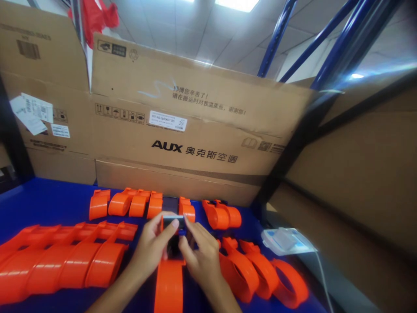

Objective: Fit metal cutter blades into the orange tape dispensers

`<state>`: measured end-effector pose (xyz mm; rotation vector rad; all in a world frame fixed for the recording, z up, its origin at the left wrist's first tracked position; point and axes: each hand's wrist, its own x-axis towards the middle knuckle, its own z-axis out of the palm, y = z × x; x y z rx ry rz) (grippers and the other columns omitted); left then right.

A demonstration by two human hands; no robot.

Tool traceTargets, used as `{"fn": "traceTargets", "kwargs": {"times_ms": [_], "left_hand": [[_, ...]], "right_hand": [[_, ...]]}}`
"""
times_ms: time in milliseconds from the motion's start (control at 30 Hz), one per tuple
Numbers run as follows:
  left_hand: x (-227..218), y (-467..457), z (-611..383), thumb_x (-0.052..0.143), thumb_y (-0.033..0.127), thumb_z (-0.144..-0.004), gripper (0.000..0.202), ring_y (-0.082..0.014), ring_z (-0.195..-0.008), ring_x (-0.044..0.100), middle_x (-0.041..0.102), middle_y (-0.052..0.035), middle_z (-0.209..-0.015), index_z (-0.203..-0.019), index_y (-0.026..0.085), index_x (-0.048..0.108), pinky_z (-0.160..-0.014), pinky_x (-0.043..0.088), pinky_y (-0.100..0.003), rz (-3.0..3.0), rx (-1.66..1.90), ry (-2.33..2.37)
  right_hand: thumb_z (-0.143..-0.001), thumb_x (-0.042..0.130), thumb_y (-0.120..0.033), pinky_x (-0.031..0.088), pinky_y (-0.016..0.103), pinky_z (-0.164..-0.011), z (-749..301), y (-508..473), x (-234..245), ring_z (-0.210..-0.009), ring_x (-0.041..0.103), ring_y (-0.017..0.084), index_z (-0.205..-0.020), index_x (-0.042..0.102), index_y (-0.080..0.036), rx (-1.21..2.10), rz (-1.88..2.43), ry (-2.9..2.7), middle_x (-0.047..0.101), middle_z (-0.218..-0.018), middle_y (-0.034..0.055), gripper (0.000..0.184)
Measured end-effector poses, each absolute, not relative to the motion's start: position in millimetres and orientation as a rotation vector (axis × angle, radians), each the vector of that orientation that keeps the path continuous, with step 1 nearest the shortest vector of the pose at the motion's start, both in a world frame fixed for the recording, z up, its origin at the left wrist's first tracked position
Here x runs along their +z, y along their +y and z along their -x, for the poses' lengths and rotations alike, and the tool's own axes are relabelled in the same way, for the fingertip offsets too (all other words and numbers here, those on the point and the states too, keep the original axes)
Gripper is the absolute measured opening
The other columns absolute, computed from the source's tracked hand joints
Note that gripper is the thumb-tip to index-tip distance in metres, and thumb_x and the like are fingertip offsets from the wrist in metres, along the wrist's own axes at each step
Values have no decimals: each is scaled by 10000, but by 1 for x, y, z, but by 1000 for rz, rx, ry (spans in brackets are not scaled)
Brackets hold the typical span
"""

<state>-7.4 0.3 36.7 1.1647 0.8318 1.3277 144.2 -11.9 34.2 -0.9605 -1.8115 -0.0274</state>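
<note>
Between my hands is a small dark device (pixel 169 222) with a pale, glossy top, set at the upper end of an orange band (pixel 169 284) that hangs down towards me. My left hand (pixel 153 241) is closed on the device's left side, its thumb lying across the top face. On the opposite side, the thumb and fingers of my right hand (pixel 203 252) pinch the edge, close to a small blue piece (pixel 182 232). What the fingertips underneath touch is hidden.
Orange curved bands stand in a row on the left (pixel 76 261), others at the back (pixel 138 204) and right (pixel 260 269) of the blue surface (pixel 39 195). A dark block (pixel 170 204) sits behind. Cardboard (pixel 202 130) walls the back; a clear plastic box (pixel 288 241) lies right, beside a white cable.
</note>
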Motion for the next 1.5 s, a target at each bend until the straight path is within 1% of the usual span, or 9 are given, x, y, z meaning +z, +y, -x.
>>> {"fn": "traceTargets", "kwargs": {"times_ms": [167,333,500,633,833,967,1133,1333,1500], "left_hand": [[36,2,11,676,513,-866,362,-49,-315,410,552,73,-522,-999,176,671,-326,285,-163,-1228,1318,854],[42,0,13,675,494,-868,351,-51,-332,407,572,59,-558,-1018,176,676,-330,288,-165,-1266,1330,831],[37,5,14,697,487,-853,349,-60,-334,361,464,90,-457,-1006,175,681,-347,275,-168,-1251,1347,815],[26,13,14,694,534,-845,369,-58,-311,333,407,101,-394,-927,176,665,-351,255,-172,-1117,1315,834],[25,15,14,702,556,-832,389,-46,-319,334,448,88,-424,-893,174,661,-356,252,-173,-982,1305,802],[28,13,13,749,529,-803,398,-48,-320,357,462,92,-426,-966,174,674,-344,257,-161,-1038,1280,847],[32,11,12,798,474,-770,400,-48,-347,429,584,58,-527,-1002,171,679,-344,298,-152,-1128,1271,841],[35,10,12,809,440,-772,363,-36,-339,397,567,69,-513,-971,170,672,-336,261,-146,-1109,1256,808],[37,9,12,823,417,-759,356,-18,-344,345,557,70,-521,-961,156,689,-348,257,-143,-1084,1261,772]], "right_hand": [[-926,533,-125,578,360,-695,-142,-12,37,-736,685,211,-1307,644,-183,-36,877,-1831,761,-926,78,401],[-929,528,-104,578,372,-748,-140,-16,41,-818,695,218,-1262,660,-189,-6,853,-1837,758,-981,79,368],[-946,525,-127,579,361,-759,-142,-14,39,-813,688,210,-1238,674,-196,58,864,-1847,747,-959,71,336],[-955,580,-192,581,354,-719,-146,-8,37,-762,659,210,-1334,622,-197,82,913,-1912,743,-916,72,381],[-948,521,-126,592,373,-743,-152,-1,33,-818,643,219,-1483,471,-192,-8,863,-2044,717,-990,103,542],[-925,517,-101,597,389,-739,-150,0,27,-829,648,236,-1515,411,-152,-164,883,-2050,710,-952,112,602],[-914,502,-68,593,339,-640,-145,-1,22,-731,642,220,-1512,396,-117,-318,910,-2008,691,-814,82,609],[-915,512,-71,580,319,-587,-146,-2,15,-663,624,203,-1445,459,-126,-406,895,-2017,679,-800,75,536],[-920,508,-74,588,316,-588,-146,-1,13,-649,634,199,-1465,436,-104,-418,912,-2015,669,-770,69,551]]}}
